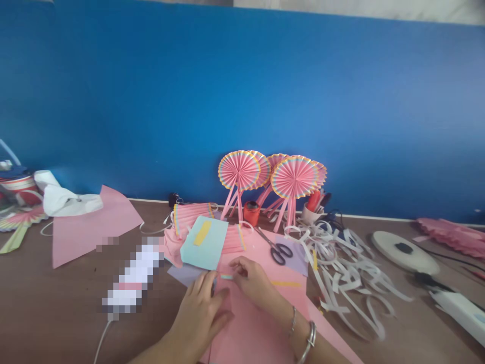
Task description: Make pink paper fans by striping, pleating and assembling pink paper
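A pink paper sheet [261, 328] lies on the table in front of me. My left hand [200, 308] rests at its left edge, palm down with fingers stretched and thumb apart. From the right, my right hand [252, 280] bends its fingers over a narrow light blue paper strip [227, 277], apparently pinching its right end. Along the same line, a yellow paper strip [287, 284] lies on the pink sheet beyond my right wrist. Just above both hands is a light blue paper piece [215, 245] bearing a yellow strip [202, 233]. Black-handled scissors [278, 250] lie beyond my right hand.
Pink pleated paper fans [239, 171] lean against the blue wall [242, 91]. An orange tape roll [250, 213] stands below them. Tangled white paper strips [341, 263] spread at right, near a round cream-coloured object [403, 253]. Another pink sheet [91, 227] and a blurred-out object [134, 278] lie left.
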`<state>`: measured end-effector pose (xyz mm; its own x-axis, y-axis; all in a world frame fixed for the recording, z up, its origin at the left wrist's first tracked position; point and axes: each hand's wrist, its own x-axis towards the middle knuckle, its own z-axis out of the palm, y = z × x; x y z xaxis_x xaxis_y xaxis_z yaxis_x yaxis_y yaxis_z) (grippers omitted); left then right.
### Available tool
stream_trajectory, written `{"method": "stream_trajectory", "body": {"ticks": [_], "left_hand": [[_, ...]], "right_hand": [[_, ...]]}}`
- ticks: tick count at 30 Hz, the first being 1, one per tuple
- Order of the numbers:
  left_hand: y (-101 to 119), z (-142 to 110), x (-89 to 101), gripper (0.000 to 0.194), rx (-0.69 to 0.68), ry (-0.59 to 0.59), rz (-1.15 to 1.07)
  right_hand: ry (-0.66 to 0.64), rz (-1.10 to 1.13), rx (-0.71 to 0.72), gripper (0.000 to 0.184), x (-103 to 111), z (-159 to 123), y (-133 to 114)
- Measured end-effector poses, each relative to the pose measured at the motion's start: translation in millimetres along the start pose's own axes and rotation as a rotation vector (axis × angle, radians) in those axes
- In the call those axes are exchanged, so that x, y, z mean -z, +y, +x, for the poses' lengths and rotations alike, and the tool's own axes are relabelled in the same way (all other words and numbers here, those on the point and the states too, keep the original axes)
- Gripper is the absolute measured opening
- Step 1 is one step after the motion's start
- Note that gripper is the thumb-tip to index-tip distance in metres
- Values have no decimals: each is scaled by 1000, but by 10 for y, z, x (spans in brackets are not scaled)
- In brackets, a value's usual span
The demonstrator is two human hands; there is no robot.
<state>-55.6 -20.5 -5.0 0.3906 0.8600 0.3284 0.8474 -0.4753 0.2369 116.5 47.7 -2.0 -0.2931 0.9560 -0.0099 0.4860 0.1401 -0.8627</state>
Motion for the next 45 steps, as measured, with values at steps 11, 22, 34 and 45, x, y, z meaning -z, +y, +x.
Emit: {"method": "stream_trajectory", "body": {"ticks": [11, 22, 34, 45], "left_hand": [[-4, 3, 24, 28, -35, -37, 9], [-4, 27, 18, 29, -104, -57, 87], [-26, 25, -16, 31, -122, -68, 102], [-28, 29, 8, 29, -148, -71, 140]], "right_hand": [[-16, -76, -24, 31, 10, -16, -71], [4, -134, -36, 28, -7, -28, -69], [10, -324, -8, 27, 178, -102, -125], [-1, -431, -118, 24, 322, -135, -110]]}}
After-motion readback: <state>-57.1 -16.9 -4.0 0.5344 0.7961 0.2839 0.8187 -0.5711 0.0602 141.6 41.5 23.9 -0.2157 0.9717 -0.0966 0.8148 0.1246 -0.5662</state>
